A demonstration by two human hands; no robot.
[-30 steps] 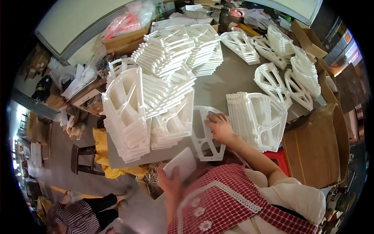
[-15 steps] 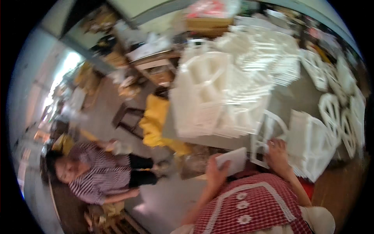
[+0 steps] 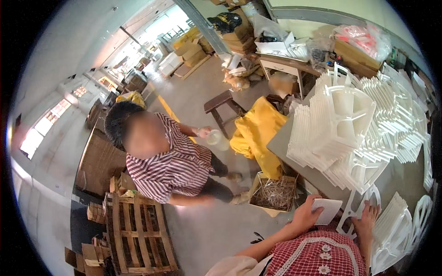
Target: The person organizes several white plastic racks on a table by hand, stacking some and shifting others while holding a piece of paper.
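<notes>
My left hand (image 3: 305, 215) is closed around a small white rectangular pad (image 3: 328, 211), thumb on its top face. It could be folded cloth or paper; I cannot tell which. My right hand (image 3: 365, 220) grips a flat white plastic frame (image 3: 348, 212) with large cut-outs, at the front edge of the grey table (image 3: 282, 143). Where the fingers wrap behind the frame is partly hidden. Large stacks of similar white frames (image 3: 343, 124) lie just beyond my hands. A smaller leaning stack of frames (image 3: 391, 232) stands to the right of my right hand.
A person in a striped shirt (image 3: 172, 161) stands at my left, holding a translucent container (image 3: 217, 140). Yellow cloth (image 3: 258, 126) hangs by the table's left edge, above a cardboard box of scraps (image 3: 272, 193). A wooden stool (image 3: 223, 108) and pallet (image 3: 138, 234) stand on the floor.
My view has swung left, so the table and my hands appear farther right. Both hands keep hold of the pad and the frame. The other person appears larger and more upright.
</notes>
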